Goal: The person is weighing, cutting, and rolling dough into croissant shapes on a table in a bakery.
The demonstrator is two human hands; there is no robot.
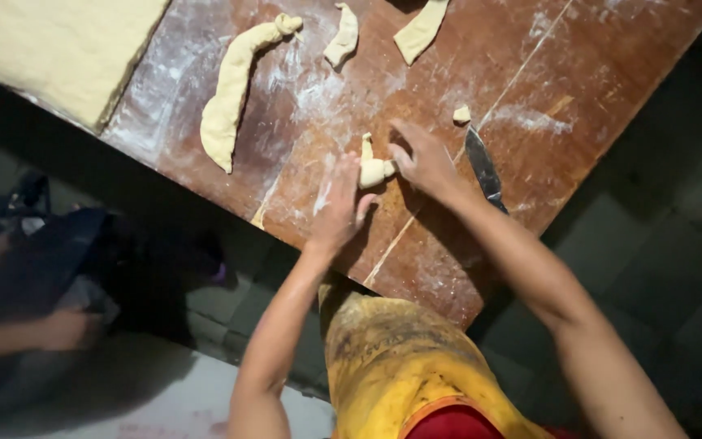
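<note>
While both hands pinch it, left hand (340, 205) and right hand (424, 158), the small pale dough lump (373, 169) looks soft and tacky. It probably handles best by its thick middle, above the floured brown wooden surface (595, 89).

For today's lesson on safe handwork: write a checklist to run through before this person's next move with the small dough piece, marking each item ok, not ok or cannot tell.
1. Both hands on the small dough piece: left hand and right hand touch it: ok.
2. Knife clear of hands: lies right beside the right wrist: not ok.
3. Wooden table floured: ok.
4. Long dough strip out of the way: ok.
5. Grip firmness: cannot tell.
</note>
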